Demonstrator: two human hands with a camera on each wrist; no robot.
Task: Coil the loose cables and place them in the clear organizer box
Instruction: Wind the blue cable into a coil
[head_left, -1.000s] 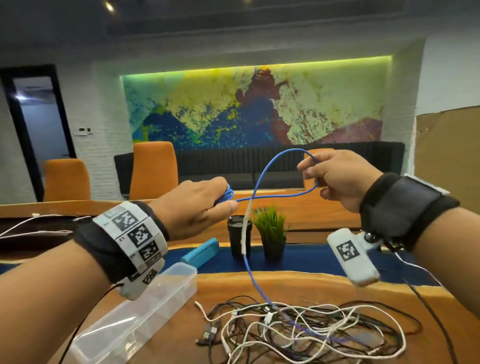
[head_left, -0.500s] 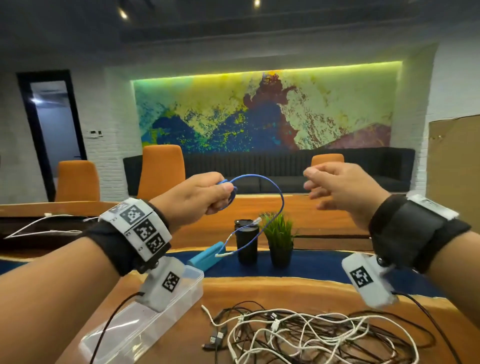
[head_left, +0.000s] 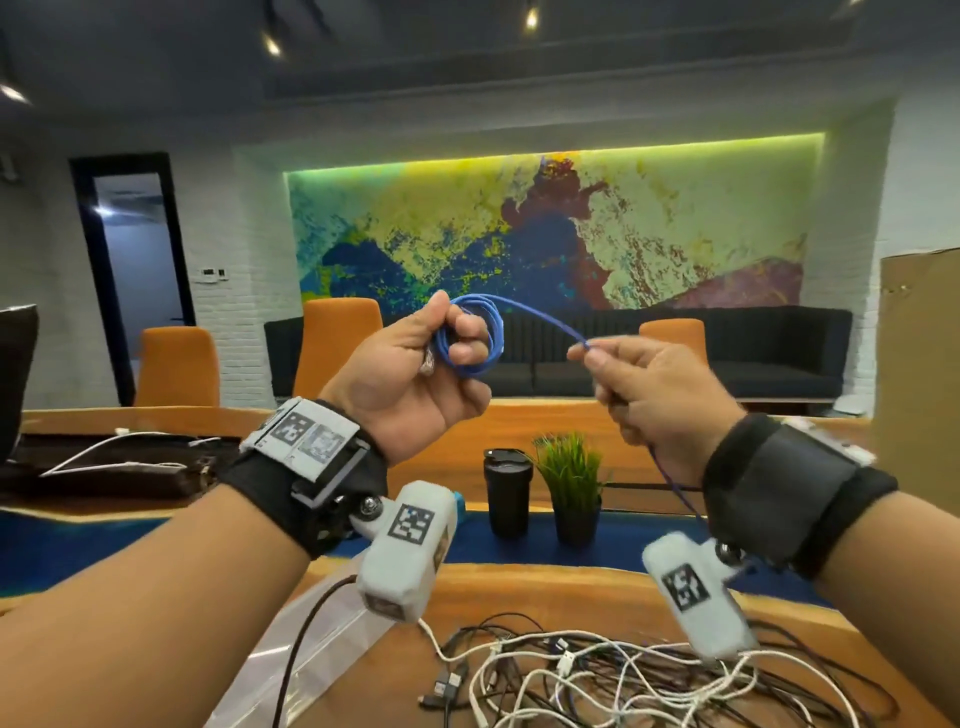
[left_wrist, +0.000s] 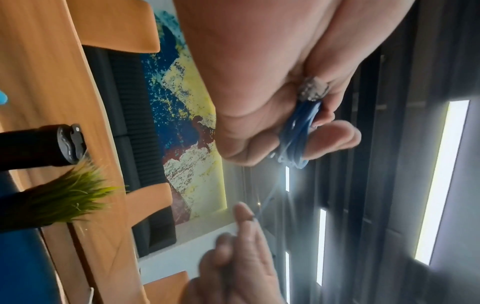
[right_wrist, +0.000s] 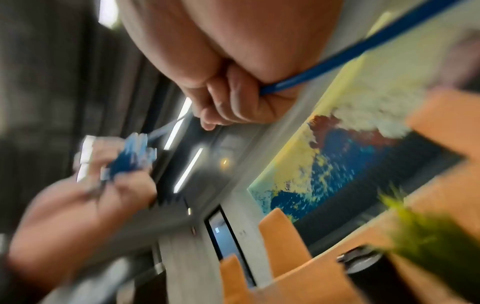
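A thin blue cable (head_left: 470, 338) is wound into a small coil that my left hand (head_left: 415, 374) grips between thumb and fingers, raised at chest height; the left wrist view shows the coil (left_wrist: 298, 131) and a metal plug end by the palm. From the coil a free stretch arcs right to my right hand (head_left: 639, 384), which pinches it and lets the tail (head_left: 675, 488) hang past the wrist. In the blurred right wrist view the cable (right_wrist: 324, 70) runs through the curled fingers. A tangle of loose white and black cables (head_left: 623, 675) lies on the wooden table. The clear organizer box (head_left: 311, 654) sits lower left, partly behind my left forearm.
A black tumbler (head_left: 506, 491) and a small potted grass plant (head_left: 571, 483) stand behind the cable pile on a blue strip of the table (head_left: 545, 587). Orange chairs, a dark sofa and a second table with white cables are farther back. A cardboard sheet stands at right.
The left hand has turned palm-up and risen, the blue coil now showing in full. The right hand, empty half a second ago, now pinches the free blue stretch. The dangling end has left the table.
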